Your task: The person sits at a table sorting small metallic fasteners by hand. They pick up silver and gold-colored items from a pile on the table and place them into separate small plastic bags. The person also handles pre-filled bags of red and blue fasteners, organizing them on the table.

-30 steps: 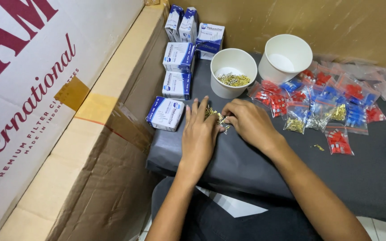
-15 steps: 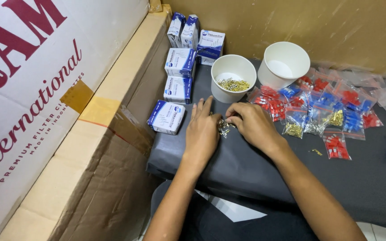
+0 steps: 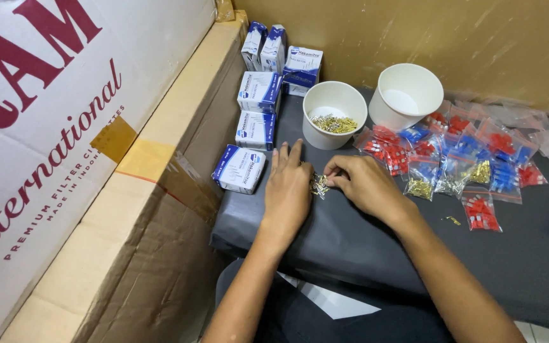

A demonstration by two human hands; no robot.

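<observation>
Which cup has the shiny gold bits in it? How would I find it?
Start at the dark grey mat and look to its far edge by the brown wall, where two white paper cups stand side by side. Pick the cup with gold bits, the one closer to the small blue and white boxes. The other cup looks empty inside.

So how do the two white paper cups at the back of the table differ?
The nearer cup holds a heap of small brass-coloured metal pieces; the farther cup shows only its white bottom. The nearer cup stands upright on bare dark table cover; the farther cup leans, its lower edge among the small plastic bags. The nearer cup is closer to the hands. Both are plain white, open-topped and about the same size.
</observation>
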